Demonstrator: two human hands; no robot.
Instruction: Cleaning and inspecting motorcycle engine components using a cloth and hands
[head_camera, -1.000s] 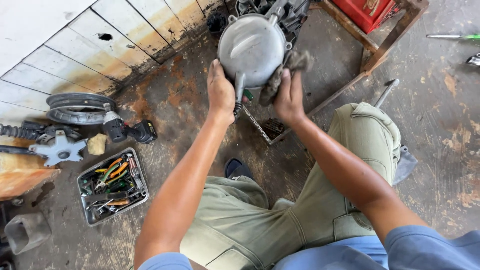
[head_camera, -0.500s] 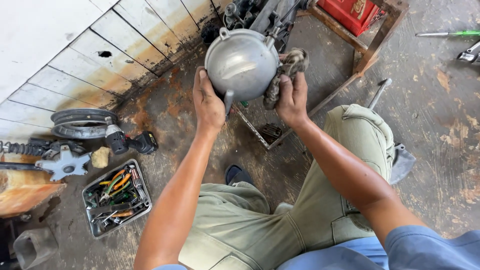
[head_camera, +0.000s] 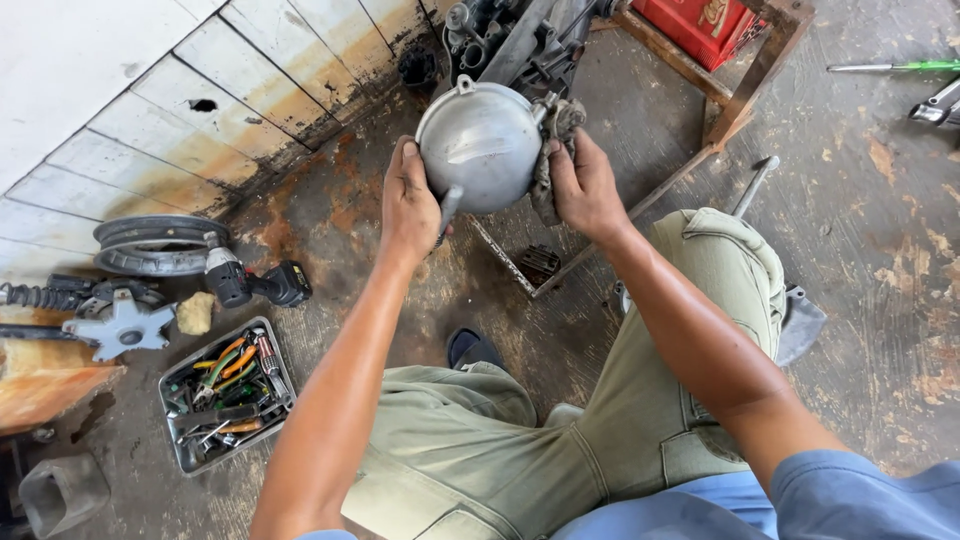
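The floor (head_camera: 880, 260) is stained, rust-blotched concrete, meeting a grimy white tiled wall (head_camera: 150, 110) at the upper left. By the wall lie a tyre (head_camera: 150, 243), a cordless drill (head_camera: 255, 283), a star-shaped metal part (head_camera: 118, 325) and a metal tray (head_camera: 178, 440) full of hand tools. A wooden frame (head_camera: 740, 90) with a red crate (head_camera: 725, 25) on it stands at the top, dark engine parts (head_camera: 520, 40) beside it, and a green-handled screwdriver (head_camera: 890, 67) lies at the upper right. The person sits with knees bent, holding a round grey metal cover (head_camera: 480, 145) up in front of the engine parts. The left hand (head_camera: 410, 205) grips its left edge, fingers curled around the rim; the right hand (head_camera: 585, 190) presses a dirty rag (head_camera: 550, 160) against its right side, fingers closed on the cloth. Compared with 0.5 s ago, the cover and both hands sit much as they did, the rag now bunched higher along the cover's right edge.
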